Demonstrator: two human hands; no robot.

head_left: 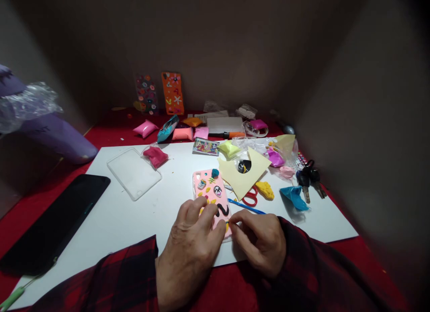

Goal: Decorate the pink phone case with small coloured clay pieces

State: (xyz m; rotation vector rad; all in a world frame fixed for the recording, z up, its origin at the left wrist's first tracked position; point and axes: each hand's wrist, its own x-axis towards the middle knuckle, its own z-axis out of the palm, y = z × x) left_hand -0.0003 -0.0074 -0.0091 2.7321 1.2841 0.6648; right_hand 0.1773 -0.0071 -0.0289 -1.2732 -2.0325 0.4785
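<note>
A pink phone case point(211, 200) with small clay shapes on it, among them a black wavy strip point(222, 210), lies on the white board. My left hand point(193, 240) rests over its lower left part, the fingers bent and the tips on the case. At the lower right corner my right hand point(258, 240) pinches thumb and forefinger together over a yellow piece point(227, 225); something tiny and dark shows at the fingertips, too small to name. Right of the case are a blue tool point(247, 206) and red-handled scissors point(250, 197).
Yellow paper point(231, 179), yellow clay point(265, 190), a blue packet point(294, 198) and keys point(305, 182) lie to the right. A clear case point(134, 174) and black phone point(57, 222) are left. Several clay packets and an orange case point(172, 93) are behind.
</note>
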